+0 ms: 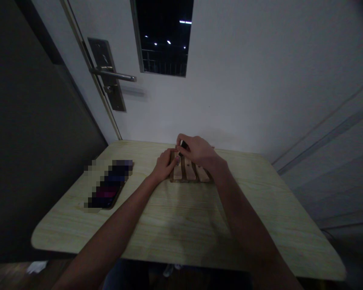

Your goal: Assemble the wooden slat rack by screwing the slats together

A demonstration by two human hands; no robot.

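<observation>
Pale table (184, 225) is bearing a slatted wooden block (190, 172) at its far middle, the left hand (163, 166) lying open on its left edge, apparently steadying it, while the right hand (196, 151) is pinching a small dark piece (184, 144) above the slats.
</observation>
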